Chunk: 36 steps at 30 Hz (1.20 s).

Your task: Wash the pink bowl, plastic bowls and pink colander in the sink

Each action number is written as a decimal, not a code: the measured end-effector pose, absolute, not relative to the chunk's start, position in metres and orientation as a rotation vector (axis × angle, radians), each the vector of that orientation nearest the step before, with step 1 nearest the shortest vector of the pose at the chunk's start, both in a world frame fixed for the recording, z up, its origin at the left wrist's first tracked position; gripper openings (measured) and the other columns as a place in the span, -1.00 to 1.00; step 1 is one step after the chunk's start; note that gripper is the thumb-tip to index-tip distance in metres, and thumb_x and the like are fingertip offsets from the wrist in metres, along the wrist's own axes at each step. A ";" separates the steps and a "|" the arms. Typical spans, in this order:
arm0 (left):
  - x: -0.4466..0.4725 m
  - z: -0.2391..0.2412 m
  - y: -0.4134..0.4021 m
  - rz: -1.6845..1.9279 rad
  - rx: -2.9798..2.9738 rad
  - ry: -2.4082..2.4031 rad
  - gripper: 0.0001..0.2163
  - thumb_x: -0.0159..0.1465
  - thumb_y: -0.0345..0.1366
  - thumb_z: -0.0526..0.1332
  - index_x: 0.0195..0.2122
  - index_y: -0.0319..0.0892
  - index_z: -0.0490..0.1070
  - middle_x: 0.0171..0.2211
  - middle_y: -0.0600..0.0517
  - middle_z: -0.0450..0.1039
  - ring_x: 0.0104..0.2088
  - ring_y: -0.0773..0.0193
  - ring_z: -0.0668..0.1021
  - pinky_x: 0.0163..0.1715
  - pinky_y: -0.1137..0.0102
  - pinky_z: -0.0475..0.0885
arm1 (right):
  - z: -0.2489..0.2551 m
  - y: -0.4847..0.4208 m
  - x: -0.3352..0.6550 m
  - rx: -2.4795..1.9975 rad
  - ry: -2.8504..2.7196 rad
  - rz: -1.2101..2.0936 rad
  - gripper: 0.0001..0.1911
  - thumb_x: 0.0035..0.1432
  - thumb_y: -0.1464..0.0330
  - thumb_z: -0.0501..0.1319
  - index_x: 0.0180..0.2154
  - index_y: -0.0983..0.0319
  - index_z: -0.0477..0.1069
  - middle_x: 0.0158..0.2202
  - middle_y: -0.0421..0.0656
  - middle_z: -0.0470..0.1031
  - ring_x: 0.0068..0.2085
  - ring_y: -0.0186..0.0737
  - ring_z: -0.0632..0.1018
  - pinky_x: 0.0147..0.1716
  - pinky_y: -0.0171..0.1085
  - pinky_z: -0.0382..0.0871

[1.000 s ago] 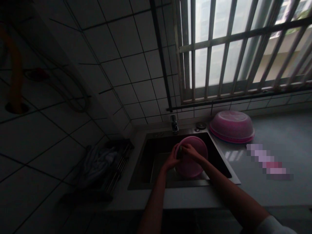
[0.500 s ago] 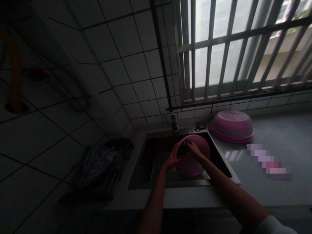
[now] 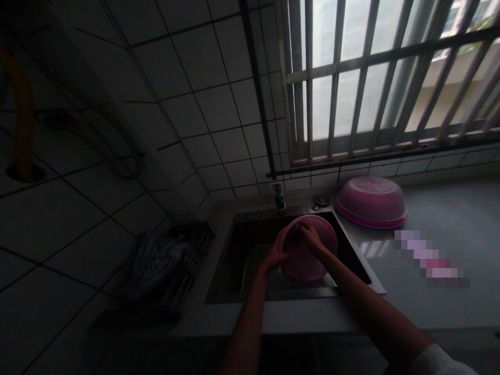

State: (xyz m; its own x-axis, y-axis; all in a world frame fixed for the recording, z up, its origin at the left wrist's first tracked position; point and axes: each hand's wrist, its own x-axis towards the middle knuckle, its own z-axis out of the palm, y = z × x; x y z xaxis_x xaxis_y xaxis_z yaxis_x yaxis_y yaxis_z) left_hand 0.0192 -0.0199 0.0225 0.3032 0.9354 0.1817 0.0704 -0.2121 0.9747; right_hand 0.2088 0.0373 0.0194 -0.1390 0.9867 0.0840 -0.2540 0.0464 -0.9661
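A pink plastic basin (image 3: 312,255) is held tilted over the dark steel sink (image 3: 250,260). My left hand (image 3: 275,256) grips the basin's left rim with closed fingers. My right hand (image 3: 309,237) presses inside the basin near its upper rim, fingers closed on a small dark thing that I cannot make out. The tap (image 3: 278,198) stands just behind the basin.
A second pink basin (image 3: 371,202) lies upside down on the grey counter (image 3: 441,219) to the right, under the barred window (image 3: 386,78). A dish rack with cloth (image 3: 164,260) sits left of the sink. Tiled wall rises on the left.
My right hand has slid up and to the right inside the basin, toward its upper rim. The basin has tipped slightly; my left hand has shifted lower on the rim.
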 end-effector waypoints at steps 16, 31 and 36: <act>0.021 0.022 -0.019 1.096 1.597 0.913 0.04 -0.03 -0.07 0.61 0.45 -0.06 0.15 0.46 -0.23 0.14 0.47 -0.24 0.19 0.47 -0.11 0.02 | 0.024 0.034 0.206 -0.812 -1.156 1.450 -0.61 0.07 0.00 0.33 -0.29 0.20 0.46 -0.37 -0.18 0.52 -0.38 -0.22 0.44 -0.37 -0.28 0.37; 0.023 0.029 -0.027 1.061 1.448 1.014 -0.03 0.00 -0.04 0.60 0.38 -0.05 0.16 0.35 -0.23 0.32 0.35 -0.18 0.40 0.39 -0.12 0.23 | 0.025 0.036 0.208 -0.854 -1.218 1.367 -0.54 0.04 -0.08 0.35 -0.31 0.18 0.46 -0.32 -0.13 0.52 -0.33 -0.15 0.47 -0.32 -0.24 0.39; 0.018 0.021 -0.024 1.063 1.394 1.030 0.07 -0.07 -0.09 0.62 0.42 0.00 0.10 0.35 -0.20 0.33 0.34 -0.17 0.41 0.39 -0.11 0.23 | 0.024 0.017 0.196 -0.654 -1.558 1.574 -0.60 0.06 -0.01 0.37 -0.27 0.18 0.54 -0.25 -0.12 0.58 -0.25 -0.12 0.52 -0.24 -0.24 0.43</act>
State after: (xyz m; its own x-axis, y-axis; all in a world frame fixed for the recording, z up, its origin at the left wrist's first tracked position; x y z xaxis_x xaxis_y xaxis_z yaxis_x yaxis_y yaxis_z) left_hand 0.0176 -0.0238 0.0209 0.2335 0.9701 0.0654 0.0339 -0.0753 0.9966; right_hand 0.1962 0.0171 0.0243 -0.5389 0.8238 0.1759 -0.1839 0.0887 -0.9789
